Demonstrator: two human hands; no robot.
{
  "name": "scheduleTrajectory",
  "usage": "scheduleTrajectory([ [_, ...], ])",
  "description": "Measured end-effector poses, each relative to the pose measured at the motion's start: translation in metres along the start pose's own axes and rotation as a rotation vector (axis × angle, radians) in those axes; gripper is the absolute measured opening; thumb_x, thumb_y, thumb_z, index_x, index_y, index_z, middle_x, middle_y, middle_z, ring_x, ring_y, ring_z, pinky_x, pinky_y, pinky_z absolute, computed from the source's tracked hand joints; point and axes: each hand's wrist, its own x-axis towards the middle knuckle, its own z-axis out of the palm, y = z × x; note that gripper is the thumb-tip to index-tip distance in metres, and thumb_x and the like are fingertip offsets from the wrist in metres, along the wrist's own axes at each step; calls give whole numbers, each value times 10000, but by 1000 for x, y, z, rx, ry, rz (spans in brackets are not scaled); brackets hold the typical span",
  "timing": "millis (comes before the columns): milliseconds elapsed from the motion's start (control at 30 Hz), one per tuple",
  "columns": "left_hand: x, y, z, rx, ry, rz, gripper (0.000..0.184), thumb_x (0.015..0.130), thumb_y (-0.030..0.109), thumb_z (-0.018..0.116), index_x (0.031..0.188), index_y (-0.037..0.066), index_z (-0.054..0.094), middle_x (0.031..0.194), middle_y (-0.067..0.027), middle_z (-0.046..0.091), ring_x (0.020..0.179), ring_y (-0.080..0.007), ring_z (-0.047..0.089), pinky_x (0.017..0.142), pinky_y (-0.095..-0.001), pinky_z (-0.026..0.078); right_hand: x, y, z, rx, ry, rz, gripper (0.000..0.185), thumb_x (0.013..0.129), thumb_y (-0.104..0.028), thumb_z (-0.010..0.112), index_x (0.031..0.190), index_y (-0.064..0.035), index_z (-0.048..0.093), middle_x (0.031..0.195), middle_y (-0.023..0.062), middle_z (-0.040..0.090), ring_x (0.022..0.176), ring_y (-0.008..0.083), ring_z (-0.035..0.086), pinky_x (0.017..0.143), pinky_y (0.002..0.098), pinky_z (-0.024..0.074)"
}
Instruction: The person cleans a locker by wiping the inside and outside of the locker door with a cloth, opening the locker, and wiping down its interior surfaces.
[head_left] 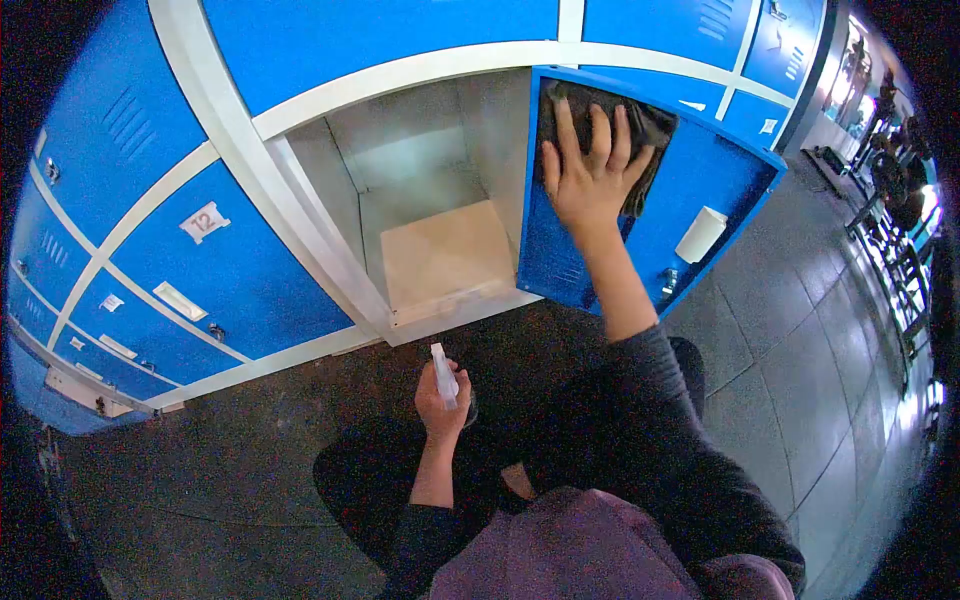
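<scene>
With the left hand (440, 405) wrapped round a spray bottle (445, 378), the unbraced locker door (668, 205) might swing under the right hand (590, 185), spread open on a dark cloth (655, 125) by the door's upper hinge-side corner.

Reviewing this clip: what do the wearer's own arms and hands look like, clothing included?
Both the left hand and right hand are ungloved. The right sleeve is dark grey, the left sleeve nearly black; both leave the wrists bare.

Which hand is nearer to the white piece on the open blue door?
Right. The right hand lies on dark cloth against that door, up-left of the white piece; the left hand, holding a spray bottle, is lower and farther left.
</scene>
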Motion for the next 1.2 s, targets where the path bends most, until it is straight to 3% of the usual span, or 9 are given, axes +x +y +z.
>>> scheduleTrajectory([
  [100,2,3,-2,30,-42,-43,195,745,151,659,884,72,547,754,-74,559,672,-220,578,626,-323,461,-46,-7,-2,2,-72,32,420,831,-390,517,1227,-247,513,1273,90,340,1243,314,292,968,598,210],
  [333,1,5,-5,96,-33,43,199,738,148,658,883,67,548,768,-85,560,703,-248,584,648,-343,464,-207,-13,-5,81,-498,106,456,838,-429,502,1250,-234,487,1360,118,339,1185,363,390,849,574,375],
  [433,0,0,-3,76,-24,37,200,744,155,658,887,68,549,769,-82,561,706,-244,584,649,-340,463,-185,-14,-12,118,-535,128,440,865,-394,480,1241,-165,484,1353,190,290,1252,438,263,970,584,220],
  [500,-1,-6,-1,84,-9,53,204,748,165,660,890,68,549,773,-77,563,702,-240,583,646,-338,462,-138,-12,-11,121,-438,151,470,866,-402,475,1275,-171,447,1367,198,259,1274,446,212,965,589,209],
  [633,-3,-9,0,32,-72,-44,211,762,196,656,895,73,549,773,-69,564,693,-234,581,639,-333,459,-23,-10,-19,160,-201,203,503,857,-407,484,1302,-179,418,1396,183,207,1292,442,173,956,585,203],
  [833,-1,-5,-1,3,-31,-33,215,776,225,646,894,75,547,754,-75,560,679,-235,584,622,-337,458,-18,-12,-5,14,-81,180,488,847,-440,478,1300,-264,431,1424,127,259,1260,369,305,911,563,288],
  [1000,-4,-12,3,-22,16,-30,199,767,193,647,890,76,544,744,-86,556,674,-243,577,612,-336,459,-120,-6,-5,-35,-394,67,464,853,-390,474,1305,-302,417,1414,23,317,1249,287,344,921,551,322],
  [1067,-1,-4,-2,26,-14,16,189,760,168,645,891,75,545,745,-90,556,674,-244,577,619,-337,461,-166,1,-12,53,-532,-58,443,834,-308,506,1273,-255,469,1394,62,336,1229,318,352,945,554,287],
  [1200,2,12,-8,6,-39,24,184,745,124,645,890,73,544,755,-92,557,675,-244,575,631,-339,464,-187,8,-15,44,-640,-192,453,820,-250,527,1269,-261,468,1414,3,314,1218,267,381,979,547,265],
])
